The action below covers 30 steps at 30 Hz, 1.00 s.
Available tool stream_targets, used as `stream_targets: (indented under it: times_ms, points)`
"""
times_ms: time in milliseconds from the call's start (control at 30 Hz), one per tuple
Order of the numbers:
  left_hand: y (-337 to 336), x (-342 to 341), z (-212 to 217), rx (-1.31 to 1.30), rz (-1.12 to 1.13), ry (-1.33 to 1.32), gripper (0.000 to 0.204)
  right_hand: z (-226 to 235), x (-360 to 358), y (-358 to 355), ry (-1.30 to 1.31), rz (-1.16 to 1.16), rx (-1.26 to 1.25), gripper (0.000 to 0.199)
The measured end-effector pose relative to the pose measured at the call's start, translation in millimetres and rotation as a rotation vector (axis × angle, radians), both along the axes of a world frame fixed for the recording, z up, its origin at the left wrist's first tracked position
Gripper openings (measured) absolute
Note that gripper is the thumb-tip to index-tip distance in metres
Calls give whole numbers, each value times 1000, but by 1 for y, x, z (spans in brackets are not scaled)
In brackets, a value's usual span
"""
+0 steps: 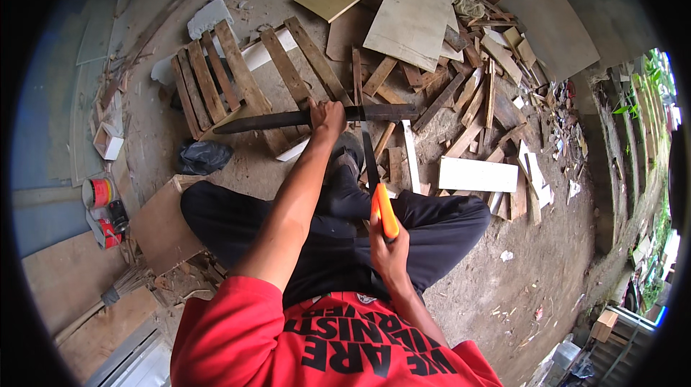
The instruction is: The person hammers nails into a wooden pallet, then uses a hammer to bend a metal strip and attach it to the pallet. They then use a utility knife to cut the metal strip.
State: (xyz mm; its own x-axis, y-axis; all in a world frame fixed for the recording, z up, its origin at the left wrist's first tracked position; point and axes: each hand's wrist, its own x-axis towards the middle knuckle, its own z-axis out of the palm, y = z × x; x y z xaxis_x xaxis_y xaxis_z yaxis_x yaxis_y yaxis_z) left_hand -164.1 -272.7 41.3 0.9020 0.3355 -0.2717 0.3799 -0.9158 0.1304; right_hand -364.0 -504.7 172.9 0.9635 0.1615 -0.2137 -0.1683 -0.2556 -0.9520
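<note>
A long dark wooden plank [270, 122] lies crosswise in front of my legs. My left hand [327, 117] is wrapped round it near its middle. In my right hand [389, 246] is a hand saw [386, 210], gripped by its orange and black handle. Its narrow dark blade points away from me and crosses the plank to the right of my left hand. Whether the teeth are in a cut is too small to tell. My foot in a dark shoe [348, 149] is just below the plank, between my bent knees.
A slatted wooden pallet [248, 81] lies ahead on the left, beside a black plastic bag [204, 157]. Scrap wood [471, 110] is heaped ahead right, with a pale panel [412, 16] and a white board [478, 174]. Red-labelled cans [97, 192] stand far left.
</note>
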Motion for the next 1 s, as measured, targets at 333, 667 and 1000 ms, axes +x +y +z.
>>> stream_targets:
  times_ms: [333,667,1000]
  points:
    - [-1,3,-5,30,-18,-31,12,-15,32,14,133,-80,130,27]
    - [-2,4,-4,6,0,-34,15,-11,21,15,16,-29,33,24]
    - [-3,1,-3,14,-30,-33,16,18,-13,-7,-94,6,-81,17]
